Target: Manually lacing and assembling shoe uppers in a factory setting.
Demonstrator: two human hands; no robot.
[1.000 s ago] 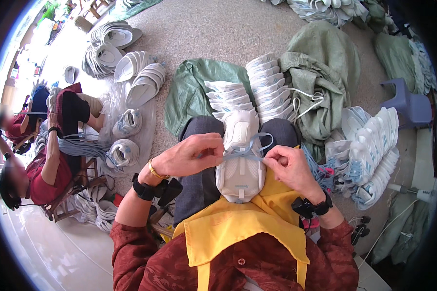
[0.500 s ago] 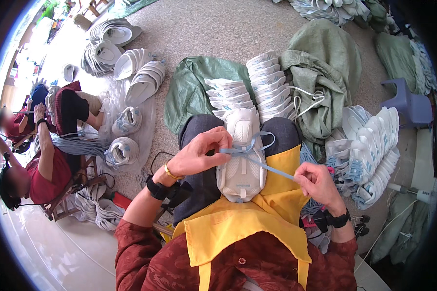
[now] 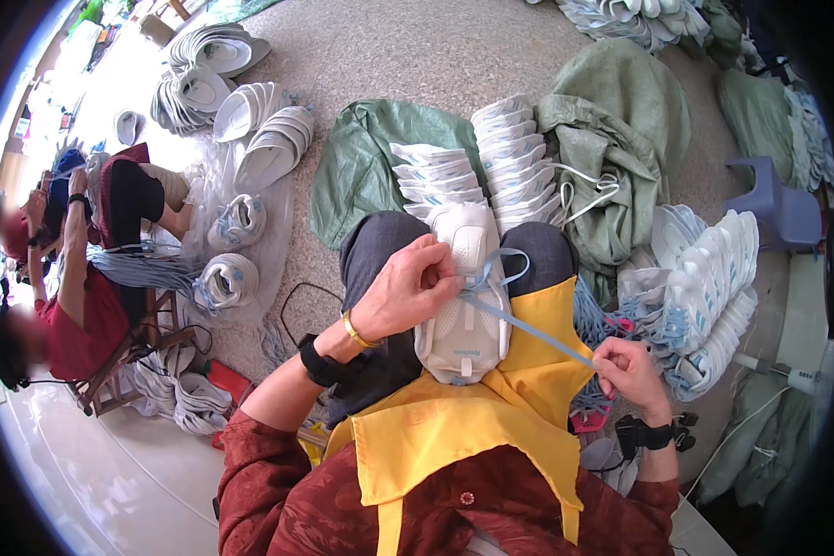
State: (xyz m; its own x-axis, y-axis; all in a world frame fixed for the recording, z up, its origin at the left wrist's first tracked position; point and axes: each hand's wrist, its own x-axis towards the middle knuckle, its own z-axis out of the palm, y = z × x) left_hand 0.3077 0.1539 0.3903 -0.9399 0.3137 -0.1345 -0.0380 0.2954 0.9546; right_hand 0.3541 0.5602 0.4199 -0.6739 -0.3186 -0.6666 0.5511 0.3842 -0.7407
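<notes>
A white shoe upper lies across my thighs, above the yellow apron. A flat light blue lace crosses its front and forms a loop on the right side. My left hand is closed over the shoe's left side, pinching the lace at its middle. Off to the lower right, my right hand pinches the other stretch of lace, which runs taut from the shoe. The fingers of my left hand partly hide the lace crossing.
Stacked white uppers stand beyond my knees, beside green sacks. More laced shoes are piled at the right, near a blue-grey stool. At the left, a person in red sits by shoes and a bundle of blue laces.
My right hand has moved right and down, drawing out a longer stretch of lace. My left hand has shifted slightly right over the shoe. The person at the left has raised their arms.
</notes>
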